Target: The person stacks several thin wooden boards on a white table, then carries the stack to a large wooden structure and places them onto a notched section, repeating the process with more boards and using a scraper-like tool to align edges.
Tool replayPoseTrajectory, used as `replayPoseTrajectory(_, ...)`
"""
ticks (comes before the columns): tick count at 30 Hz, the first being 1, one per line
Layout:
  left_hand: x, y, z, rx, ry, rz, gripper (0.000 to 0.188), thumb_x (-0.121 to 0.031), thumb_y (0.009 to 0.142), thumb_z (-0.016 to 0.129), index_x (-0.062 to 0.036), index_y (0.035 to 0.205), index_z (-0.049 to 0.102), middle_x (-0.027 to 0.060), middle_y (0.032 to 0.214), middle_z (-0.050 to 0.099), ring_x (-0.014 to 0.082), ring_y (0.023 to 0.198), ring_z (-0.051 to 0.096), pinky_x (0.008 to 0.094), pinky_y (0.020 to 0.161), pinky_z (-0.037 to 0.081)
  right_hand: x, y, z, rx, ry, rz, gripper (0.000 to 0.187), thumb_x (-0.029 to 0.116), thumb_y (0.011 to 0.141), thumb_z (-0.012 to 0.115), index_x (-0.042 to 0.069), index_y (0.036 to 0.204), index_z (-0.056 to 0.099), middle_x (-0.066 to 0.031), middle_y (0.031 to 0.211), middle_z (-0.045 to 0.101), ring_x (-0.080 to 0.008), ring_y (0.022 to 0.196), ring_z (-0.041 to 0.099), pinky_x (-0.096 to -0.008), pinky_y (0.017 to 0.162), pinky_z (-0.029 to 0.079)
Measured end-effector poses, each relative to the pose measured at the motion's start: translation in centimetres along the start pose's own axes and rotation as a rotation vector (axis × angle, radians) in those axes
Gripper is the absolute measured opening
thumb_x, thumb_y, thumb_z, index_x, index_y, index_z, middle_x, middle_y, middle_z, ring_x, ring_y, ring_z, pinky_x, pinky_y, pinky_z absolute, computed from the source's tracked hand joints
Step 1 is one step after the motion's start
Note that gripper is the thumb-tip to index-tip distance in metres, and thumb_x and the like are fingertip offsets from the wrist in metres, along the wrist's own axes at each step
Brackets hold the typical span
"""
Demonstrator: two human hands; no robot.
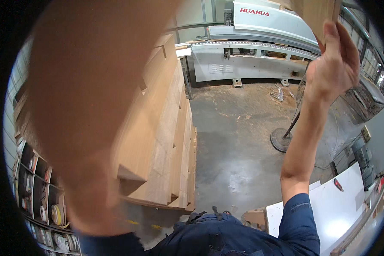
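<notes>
My right hand [333, 68] is raised at the upper right, its thumb and fingers closed on the lower end of a light wood-coloured board [316, 15]. Most of that board runs out of the picture at the top. My left arm [94, 106] is lifted very close to the camera and blurred, and its hand lies beyond the top edge. Behind the left arm stands a tall stack of wood-coloured panels [151, 141] with notched edges.
A long white and grey machine [251, 64] spans the far side. A stand with a round base [280, 140] is on the concrete floor [230, 141]. A white-topped table [337, 213] carrying a red-and-black tool [338, 184] is at lower right. Shelving with rolls [40, 192] lines the left.
</notes>
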State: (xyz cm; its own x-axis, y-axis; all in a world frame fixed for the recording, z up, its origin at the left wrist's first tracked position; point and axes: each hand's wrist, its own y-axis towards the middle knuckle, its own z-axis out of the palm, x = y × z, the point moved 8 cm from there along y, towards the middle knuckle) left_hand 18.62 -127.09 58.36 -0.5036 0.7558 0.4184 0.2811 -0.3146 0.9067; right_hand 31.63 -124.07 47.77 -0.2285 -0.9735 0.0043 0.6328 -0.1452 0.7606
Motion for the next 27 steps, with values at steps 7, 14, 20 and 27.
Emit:
replayPoseTrajectory(7,3.1,-16.1,21.1,0.046,-0.683,-0.765,0.039,-0.007,0.086,0.055,0.0059,0.12,0.044,0.0273,0.088,0.061,0.0451,0.079,0.064,0.0507,0.07,0.051,-13.4,-5.4,-11.8,0.253,-0.534,0.037,0.026,-0.003,0.086,0.071,-0.002,0.111,0.067,-0.013,0.114,0.069,-0.0203,0.103,0.066,-0.0319,0.089,0.055)
replayPoseTrajectory(14,15.5,-42.4,32.4,0.526,-0.81,-1.221,0.035,-0.012,0.091,0.06,0.0065,0.121,0.054,0.0093,0.098,0.064,0.0127,0.082,0.059,0.0283,0.075,0.051,-34.8,-19.8,-18.4,0.631,-0.685,0.594,0.048,0.017,0.089,0.071,-0.005,0.128,0.054,-0.0184,0.136,0.053,-0.0278,0.126,0.051,-0.0377,0.104,0.043)
replayPoseTrajectory(20,20.7,-62.3,41.8,0.334,-1.49,-1.693,0.041,-0.007,0.096,0.059,0.0073,0.132,0.048,0.0071,0.119,0.062,0.0107,0.107,0.058,0.0281,0.095,0.048,-54.4,-33.9,-26.6,0.525,-0.381,1.583,0.04,0.02,0.094,0.067,-0.006,0.123,0.057,-0.0144,0.114,0.066,-0.02,0.104,0.063,-0.0346,0.092,0.05)
replayPoseTrajectory(27,29.0,-75.3,48.3,0.459,-1.619,-2.039,0.059,0.003,0.089,0.058,0.0031,0.144,0.038,0.0077,0.129,0.058,0.0156,0.117,0.055,0.0336,0.104,0.045,-70.3,-44.1,-27.2,0.248,-0.148,1.899,0.036,0.016,0.094,0.066,-0.012,0.116,0.059,-0.015,0.112,0.068,-0.0207,0.103,0.064,-0.0349,0.095,0.048)
